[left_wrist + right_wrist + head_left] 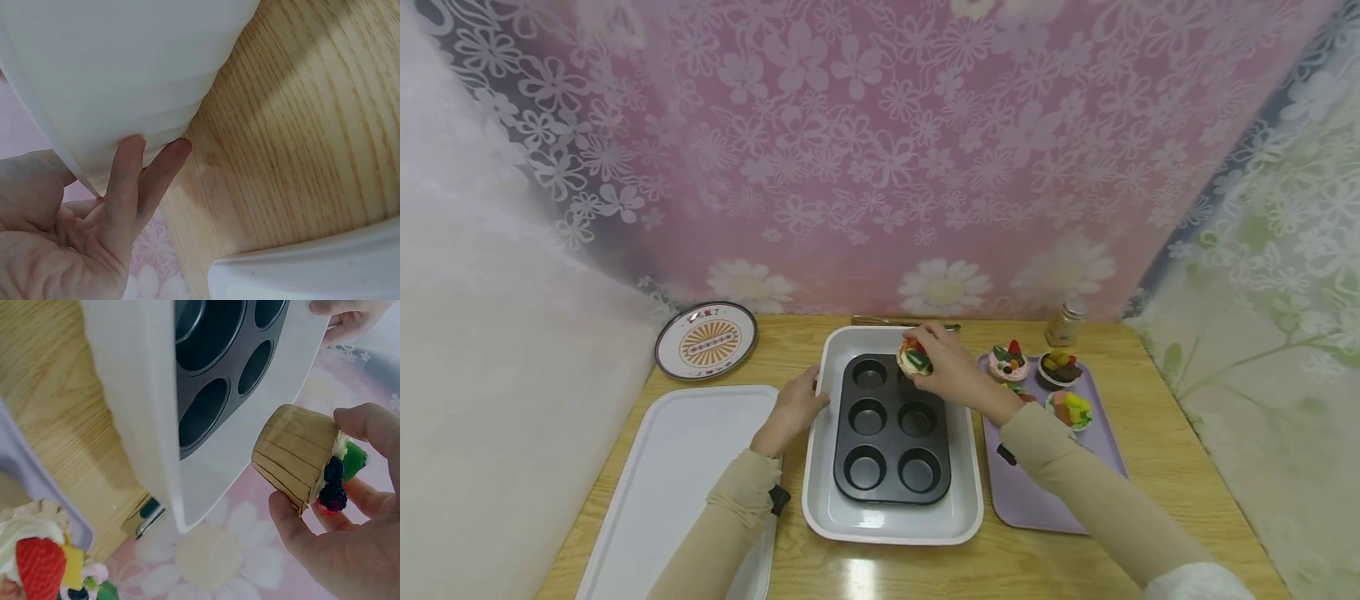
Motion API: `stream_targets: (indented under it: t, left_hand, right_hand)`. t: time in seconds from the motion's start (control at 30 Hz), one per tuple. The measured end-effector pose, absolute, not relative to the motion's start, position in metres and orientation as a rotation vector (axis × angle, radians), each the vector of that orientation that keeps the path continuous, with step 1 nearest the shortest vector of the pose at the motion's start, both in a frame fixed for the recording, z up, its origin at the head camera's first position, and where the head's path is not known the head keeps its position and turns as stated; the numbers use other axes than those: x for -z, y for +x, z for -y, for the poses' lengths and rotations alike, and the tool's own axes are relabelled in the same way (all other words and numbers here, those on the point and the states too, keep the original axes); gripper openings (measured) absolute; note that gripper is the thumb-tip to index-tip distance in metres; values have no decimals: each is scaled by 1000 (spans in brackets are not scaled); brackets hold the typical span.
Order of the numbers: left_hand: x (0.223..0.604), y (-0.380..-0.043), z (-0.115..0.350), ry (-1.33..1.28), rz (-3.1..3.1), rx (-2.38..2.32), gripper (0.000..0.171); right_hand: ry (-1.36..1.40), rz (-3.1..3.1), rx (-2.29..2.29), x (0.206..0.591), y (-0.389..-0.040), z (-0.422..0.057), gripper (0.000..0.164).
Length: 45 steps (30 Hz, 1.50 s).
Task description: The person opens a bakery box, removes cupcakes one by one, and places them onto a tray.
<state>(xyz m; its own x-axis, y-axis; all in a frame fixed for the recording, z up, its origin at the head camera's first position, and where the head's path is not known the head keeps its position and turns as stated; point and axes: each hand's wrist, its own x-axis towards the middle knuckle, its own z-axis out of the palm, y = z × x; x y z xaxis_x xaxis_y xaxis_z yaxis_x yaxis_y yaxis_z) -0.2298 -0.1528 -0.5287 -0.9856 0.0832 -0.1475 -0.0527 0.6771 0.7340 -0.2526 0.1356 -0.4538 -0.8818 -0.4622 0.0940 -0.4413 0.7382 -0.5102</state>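
Note:
A deep white tray stands in the middle of the table, with a black muffin pan inside it. My left hand grips the tray's left rim; in the left wrist view its fingers lie along the outer wall. Over the pan's far right cup, my right hand holds a toy-like cupcake. The right wrist view shows this cupcake tilted sideways, its brown pleated paper cup between thumb and fingers, with dark berries and a green leaf on top. The cups that show hold nothing.
On the right, a lavender tray carries several decorated cupcakes, partly behind my right arm. A flat white tray lies left, below a patterned plate. A small jar and a long utensil sit at the back.

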Motion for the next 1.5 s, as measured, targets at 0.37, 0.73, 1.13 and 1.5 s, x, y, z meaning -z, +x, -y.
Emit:
stream_targets:
  t: [0.37,0.73,1.13,1.5]
  left_hand:
    - [529,-229,153,35,-2720,-1208,62]
    - [528,-229,154,32,-2700,-1238,61]
    - [527,-229,152,29,-2698,-1231,58]
    - [527,-230,154,33,-2695,-1231,59]
  right_hand:
    - [-705,-2919,849,454,-245,-163,73]
    - [-630,-2978,822,446,-233,-193,74]
    - [-542,-3020,809,454,-216,-227,67]
    - [-546,-2992,853,472,-196,-255,65]
